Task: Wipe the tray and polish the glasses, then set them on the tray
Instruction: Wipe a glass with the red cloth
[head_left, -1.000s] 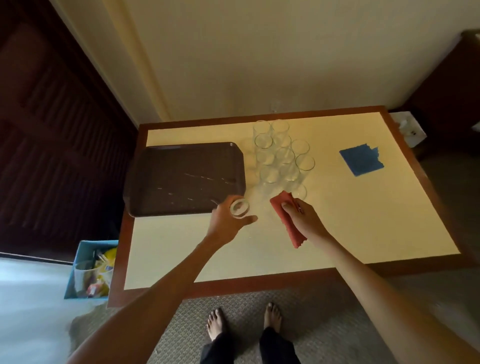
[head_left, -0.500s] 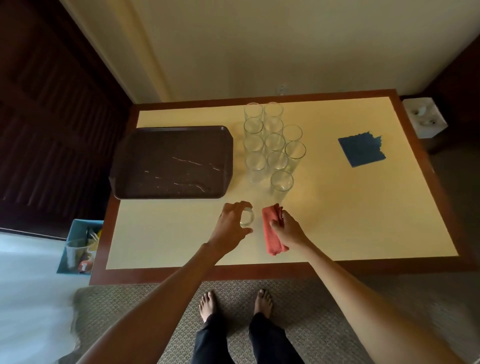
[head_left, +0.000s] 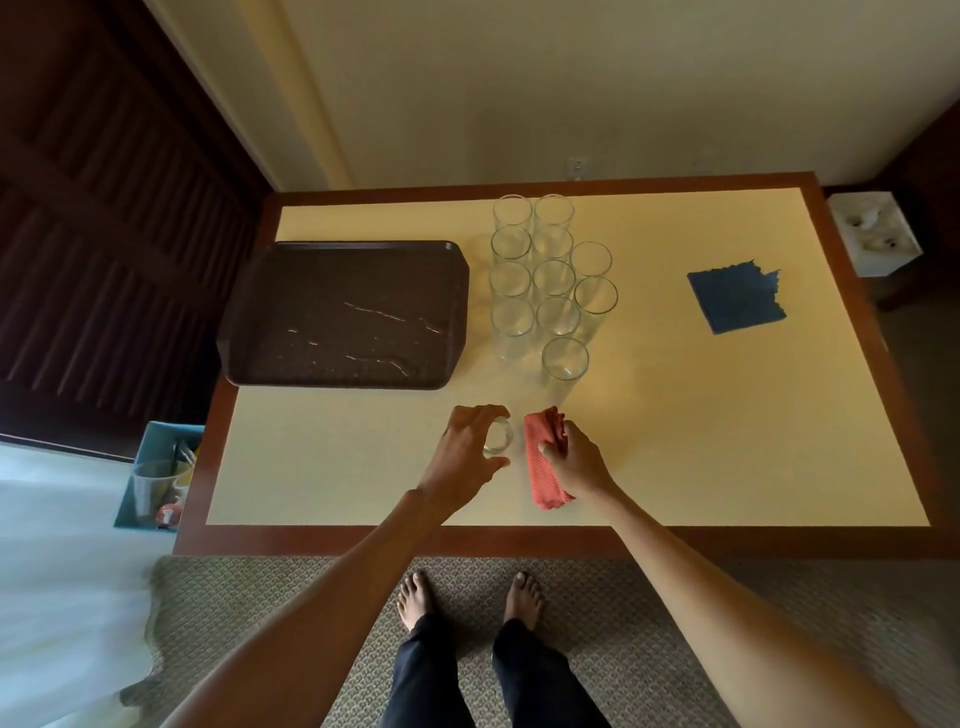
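The left hand (head_left: 465, 457) curls its fingers round a drinking glass (head_left: 500, 440) low over the worktop (head_left: 322, 467), just forward of the brown tray (head_left: 343, 291) at its near right corner. The right hand (head_left: 576, 460) pinches a red cloth (head_left: 543, 475), close beside the glass. Eleven more glasses (head_left: 545, 280) stand upright just right of the tray, which shows pale streaks. Polishing would likely go best with the cloth pushed inside and the glass turned steadily, gripped low to spare the rim.
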